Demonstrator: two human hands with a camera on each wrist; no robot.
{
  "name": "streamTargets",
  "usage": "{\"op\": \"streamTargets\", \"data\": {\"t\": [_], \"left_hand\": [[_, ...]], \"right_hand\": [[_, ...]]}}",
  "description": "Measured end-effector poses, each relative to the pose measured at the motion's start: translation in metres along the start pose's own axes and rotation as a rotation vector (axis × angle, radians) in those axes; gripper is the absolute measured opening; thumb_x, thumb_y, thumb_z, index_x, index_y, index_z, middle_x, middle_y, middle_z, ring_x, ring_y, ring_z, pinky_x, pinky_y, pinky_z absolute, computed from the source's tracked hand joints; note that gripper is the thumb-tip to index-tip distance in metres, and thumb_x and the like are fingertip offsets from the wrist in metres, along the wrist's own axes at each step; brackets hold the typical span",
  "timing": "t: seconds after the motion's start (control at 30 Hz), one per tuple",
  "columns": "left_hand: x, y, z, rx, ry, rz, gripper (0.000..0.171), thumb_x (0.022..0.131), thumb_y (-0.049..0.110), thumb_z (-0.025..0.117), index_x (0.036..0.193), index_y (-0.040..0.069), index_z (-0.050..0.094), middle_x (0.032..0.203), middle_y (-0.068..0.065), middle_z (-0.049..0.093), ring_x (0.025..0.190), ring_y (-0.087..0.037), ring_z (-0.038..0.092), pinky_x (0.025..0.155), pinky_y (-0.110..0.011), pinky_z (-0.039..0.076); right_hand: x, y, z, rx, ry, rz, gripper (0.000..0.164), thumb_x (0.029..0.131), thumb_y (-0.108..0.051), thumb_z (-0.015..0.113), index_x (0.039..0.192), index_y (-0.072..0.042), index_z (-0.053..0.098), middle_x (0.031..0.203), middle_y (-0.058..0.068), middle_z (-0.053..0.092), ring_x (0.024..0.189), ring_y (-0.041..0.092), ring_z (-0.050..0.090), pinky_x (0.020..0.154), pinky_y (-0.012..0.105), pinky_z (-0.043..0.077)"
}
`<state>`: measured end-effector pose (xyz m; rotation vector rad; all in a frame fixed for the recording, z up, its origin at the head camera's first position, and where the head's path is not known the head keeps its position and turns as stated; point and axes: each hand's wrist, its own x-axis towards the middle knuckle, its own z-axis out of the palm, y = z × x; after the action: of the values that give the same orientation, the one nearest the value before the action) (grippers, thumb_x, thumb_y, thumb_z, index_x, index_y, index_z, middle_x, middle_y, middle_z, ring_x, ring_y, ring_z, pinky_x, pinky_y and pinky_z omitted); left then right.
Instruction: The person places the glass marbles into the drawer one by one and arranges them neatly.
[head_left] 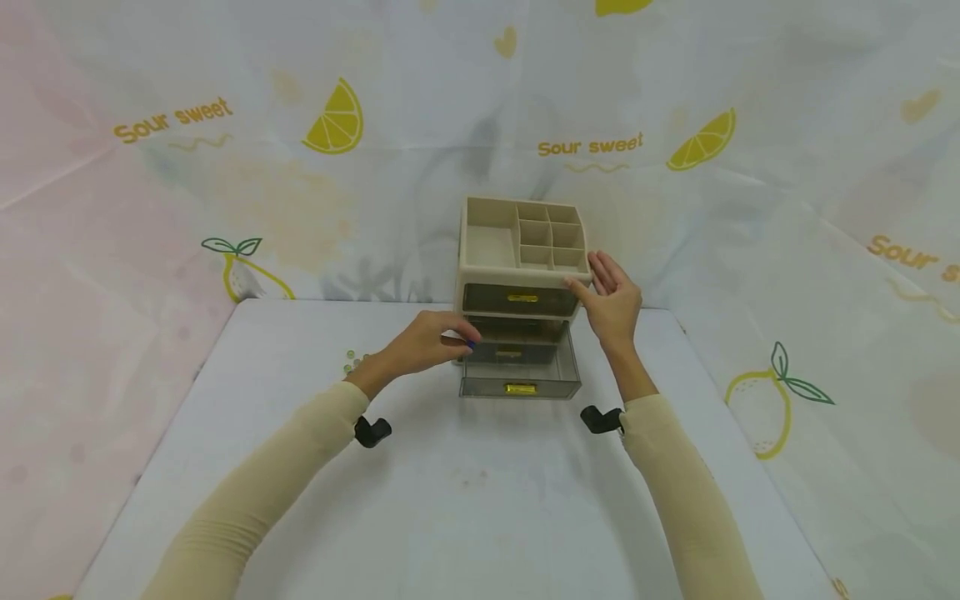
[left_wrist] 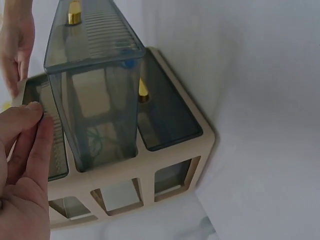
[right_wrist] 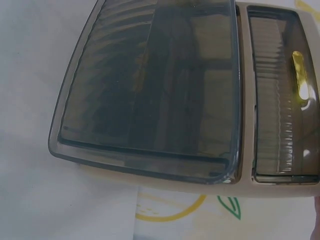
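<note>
"Sour sweet" lettering [head_left: 593, 147] — behind organizer [head_left: 525, 277]

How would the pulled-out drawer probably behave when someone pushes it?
The pulled-out drawer would probably slide inward, since its rear sits in the cabinet. It looks flat-sided and crisp-edged, so it is likely stiff. Its glossy finish may be slippery; the gold handle could give a better hold.

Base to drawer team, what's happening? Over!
Left grip by middle drawer; right grip touching organizer. Drawer pulled out. Small round pieces off left, not blocking.
</note>
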<state>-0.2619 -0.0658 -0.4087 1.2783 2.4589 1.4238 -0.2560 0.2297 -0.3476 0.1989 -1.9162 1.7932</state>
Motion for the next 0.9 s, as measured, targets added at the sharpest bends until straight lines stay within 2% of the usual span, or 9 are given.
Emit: {"op": "streamTargets", "data": {"t": [0.23, 0.53, 0.73, 0.9], "left_hand": [[0.009, 0.002, 0.014, 0.101, -0.094, 0.042, 0.021, 0.086, -0.002, 0.072, 0.105, 0.006, 0.072, 0.105, -0.004, 0.068, 0.095, -0.016, 0.066, 0.078, -0.018, 0.054], [0.018, 0.004, 0.024, 0.162, -0.191, 0.120, 0.018, 0.087, -0.004, 0.068, 0.103, 0.001, 0.073, 0.102, -0.006, 0.068, 0.090, -0.012, 0.066, 0.077, -0.016, 0.053], [0.027, 0.012, 0.026, 0.246, -0.303, 0.122, 0.019, 0.086, -0.006, 0.069, 0.103, 0.001, 0.073, 0.103, -0.008, 0.069, 0.090, -0.013, 0.065, 0.078, -0.017, 0.052], [0.035, 0.015, 0.028, 0.264, -0.411, 0.100, 0.021, 0.086, -0.008, 0.068, 0.105, 0.000, 0.073, 0.105, -0.007, 0.069, 0.095, -0.017, 0.066, 0.079, -0.018, 0.052]], "right_hand": [[0.000, 0.001, 0.000, -0.002, 0.004, 0.009, 0.067, 0.078, 0.006, 0.078, 0.137, 0.010, 0.046, 0.136, 0.025, 0.051, 0.129, 0.027, 0.050, 0.104, 0.030, 0.041], [0.002, 0.007, -0.002, 0.006, 0.018, 0.011, 0.068, 0.077, 0.006, 0.079, 0.137, 0.010, 0.047, 0.136, 0.025, 0.052, 0.128, 0.026, 0.051, 0.103, 0.028, 0.041], [0.001, 0.003, -0.002, 0.016, 0.010, 0.006, 0.068, 0.076, 0.008, 0.078, 0.136, 0.011, 0.046, 0.136, 0.027, 0.050, 0.129, 0.029, 0.050, 0.103, 0.029, 0.041], [0.001, 0.001, -0.001, 0.004, 0.003, 0.005, 0.068, 0.076, 0.008, 0.078, 0.137, 0.011, 0.046, 0.136, 0.028, 0.050, 0.129, 0.030, 0.049, 0.104, 0.031, 0.041]]}}
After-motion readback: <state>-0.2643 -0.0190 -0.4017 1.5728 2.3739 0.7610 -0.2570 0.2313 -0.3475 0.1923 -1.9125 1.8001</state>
